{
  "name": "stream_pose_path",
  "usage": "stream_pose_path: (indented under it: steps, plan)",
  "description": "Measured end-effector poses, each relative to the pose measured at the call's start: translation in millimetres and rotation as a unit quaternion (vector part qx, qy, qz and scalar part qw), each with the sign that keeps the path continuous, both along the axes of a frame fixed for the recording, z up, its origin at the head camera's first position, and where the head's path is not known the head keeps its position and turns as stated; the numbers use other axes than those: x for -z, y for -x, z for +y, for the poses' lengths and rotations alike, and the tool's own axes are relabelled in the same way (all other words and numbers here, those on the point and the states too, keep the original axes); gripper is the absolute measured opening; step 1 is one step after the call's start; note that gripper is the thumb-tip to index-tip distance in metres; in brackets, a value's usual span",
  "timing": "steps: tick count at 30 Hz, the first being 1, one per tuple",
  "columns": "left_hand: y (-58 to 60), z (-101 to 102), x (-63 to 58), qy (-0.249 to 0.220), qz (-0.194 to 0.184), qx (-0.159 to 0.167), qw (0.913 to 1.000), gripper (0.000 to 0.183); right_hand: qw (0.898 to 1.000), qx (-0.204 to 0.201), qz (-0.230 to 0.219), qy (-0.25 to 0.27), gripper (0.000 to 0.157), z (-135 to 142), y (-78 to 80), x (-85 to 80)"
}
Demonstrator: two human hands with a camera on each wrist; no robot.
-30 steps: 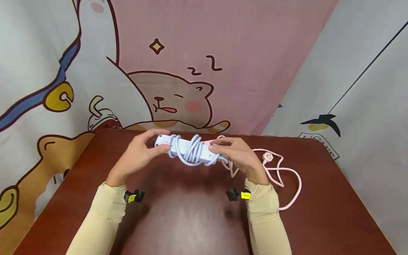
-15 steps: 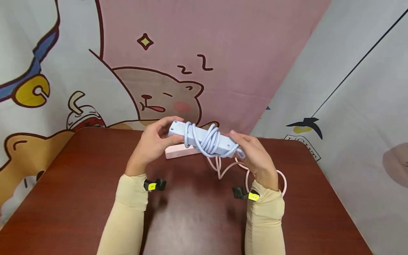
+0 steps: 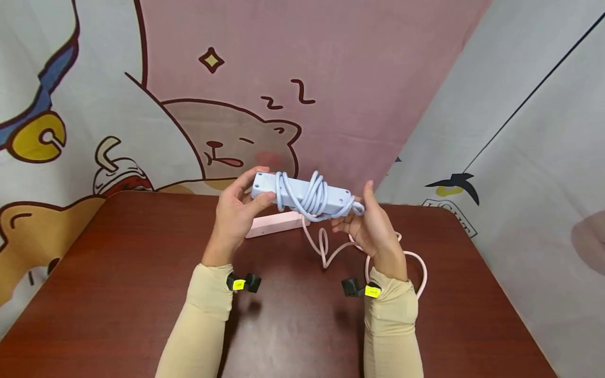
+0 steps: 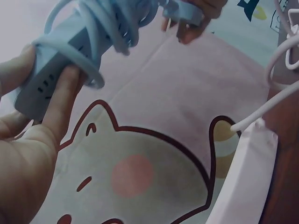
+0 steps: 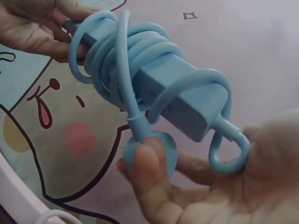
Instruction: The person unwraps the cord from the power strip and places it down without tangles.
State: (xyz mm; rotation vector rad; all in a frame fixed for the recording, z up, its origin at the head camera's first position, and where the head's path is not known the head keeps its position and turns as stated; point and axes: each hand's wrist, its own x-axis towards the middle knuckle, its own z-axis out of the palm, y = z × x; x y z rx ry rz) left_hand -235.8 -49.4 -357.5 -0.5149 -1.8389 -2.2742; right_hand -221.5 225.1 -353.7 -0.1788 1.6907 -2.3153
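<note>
A light blue power strip [image 3: 295,187] is held up over the table, its blue cord [image 3: 315,195] wound around its middle. My left hand [image 3: 230,218] grips the strip's left end, thumb on the near side and fingers behind. At the other end, my right hand [image 3: 378,228] has its thumb raised and its fingers curled under the strip. In the right wrist view those fingers hold the round blue plug [image 5: 171,148], which hangs below the strip. A small loop of cord [image 5: 233,165] at the strip's right end lies against the right palm.
A pink power strip [image 3: 275,224] lies behind on the brown table [image 3: 142,294]. Its pink cord [image 3: 326,261] curls out to the right, partly hidden by my right hand. A printed cartoon curtain [image 3: 359,79] hangs behind the table's far edge.
The head view has swung right. My right hand has let go of the strip's right end and slid down to the plug, thumb lifting. The strip has risen slightly, uncovering the pink strip.
</note>
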Motion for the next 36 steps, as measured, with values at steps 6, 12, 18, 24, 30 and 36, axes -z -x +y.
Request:
stream_pose_path:
  steps: [6, 12, 18, 24, 30, 36]
  plan:
    - [1.0, 8.5, 2.8, -0.06, 0.006, -0.019, 0.998, 0.049, 0.995, -0.067, -0.058, 0.042, 0.091, 5.0, 2.4, 7.6]
    - [2.7, 12.5, 5.0, -0.079, 0.009, -0.048, 0.9957, 0.05, 0.992, -0.096, -0.085, 0.013, 0.112, 3.4, 4.6, 9.8]
    - [3.3, 11.1, 5.7, -0.075, 0.005, -0.067, 0.9949, 0.052, 0.993, -0.098, -0.062, -0.025, 0.112, -2.4, 2.6, 4.2]
    - [3.6, 8.7, 5.5, -0.068, -0.001, -0.077, 0.9947, 0.052, 0.979, 0.066, -0.006, -0.191, 0.093, -11.6, -13.1, -15.1]
    - [4.6, 10.5, 5.3, -0.067, 0.0, -0.081, 0.9944, 0.052, 0.934, 0.19, 0.098, -0.287, 0.064, -28.4, -28.3, -29.3]
    - [5.3, 13.4, 7.7, -0.063, -0.001, -0.086, 0.9943, 0.052, 0.877, 0.185, 0.257, -0.362, 0.021, -56.7, -31.4, -24.2]
